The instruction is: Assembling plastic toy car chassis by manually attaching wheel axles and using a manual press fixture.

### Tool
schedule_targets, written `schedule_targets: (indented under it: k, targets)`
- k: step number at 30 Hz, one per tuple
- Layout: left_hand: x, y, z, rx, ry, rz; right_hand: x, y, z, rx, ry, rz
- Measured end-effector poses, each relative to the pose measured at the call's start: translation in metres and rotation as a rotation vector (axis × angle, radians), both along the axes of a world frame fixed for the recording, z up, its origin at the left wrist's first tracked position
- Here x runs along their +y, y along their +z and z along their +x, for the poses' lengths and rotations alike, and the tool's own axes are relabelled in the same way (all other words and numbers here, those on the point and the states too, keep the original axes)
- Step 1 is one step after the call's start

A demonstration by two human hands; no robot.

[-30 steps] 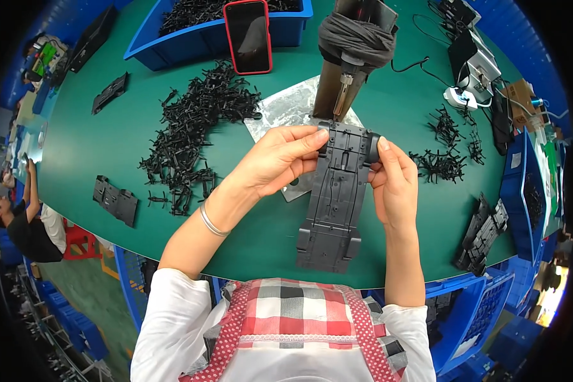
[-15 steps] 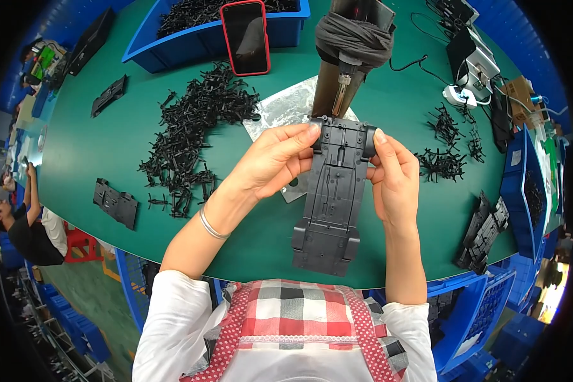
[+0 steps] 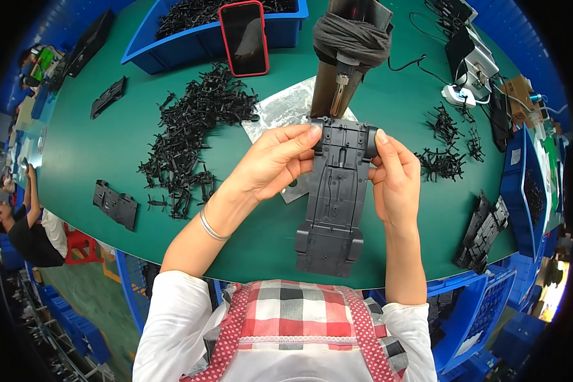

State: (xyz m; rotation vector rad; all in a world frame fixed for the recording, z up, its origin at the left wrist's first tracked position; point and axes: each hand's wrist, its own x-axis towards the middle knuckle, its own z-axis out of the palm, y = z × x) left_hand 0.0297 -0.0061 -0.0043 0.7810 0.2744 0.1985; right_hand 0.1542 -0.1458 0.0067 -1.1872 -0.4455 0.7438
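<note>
A long black plastic chassis plate (image 3: pixel 333 197), with ribs and small holes, is held between my two hands by its far end. My left hand (image 3: pixel 281 156) pinches its upper left corner, thumb on top. On the opposite corner my right hand (image 3: pixel 395 169) grips the edge, thumb uppermost and fingers partly hidden underneath. Just beyond the plate's far edge a metal driver tip (image 3: pixel 341 92) points down from a tool wrapped in dark cloth (image 3: pixel 352 39). A clear plastic sheet (image 3: pixel 280 108) lies partly beneath my left hand and the plate.
Small black plastic parts (image 3: pixel 184 140) form a heap on the left of the green table (image 3: pixel 248 245). Behind stand a blue bin (image 3: pixel 191 46) and a red-cased phone (image 3: pixel 244 39). Other chassis plates (image 3: pixel 115 204) lie left and right. Far left, another person (image 3: pixel 25 223) sits.
The near end of the chassis plate has swung slightly to the right. Both hands keep their hold at nearly the same spot.
</note>
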Motion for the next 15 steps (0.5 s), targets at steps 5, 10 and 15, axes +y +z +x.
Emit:
schedule_targets:
  k: [5, 10, 15]
  targets:
    - [-0.001, 0.002, 0.000, 0.017, 0.011, 0.013, 0.001, 0.001, -0.001, 0.007, 0.011, 0.014]
    - [-0.004, 0.005, 0.000, 0.076, 0.049, 0.102, -0.001, -0.003, 0.004, 0.093, 0.068, 0.061]
    - [-0.008, 0.012, 0.003, 0.137, 0.139, 0.262, 0.000, -0.007, 0.006, 0.178, 0.109, 0.081]
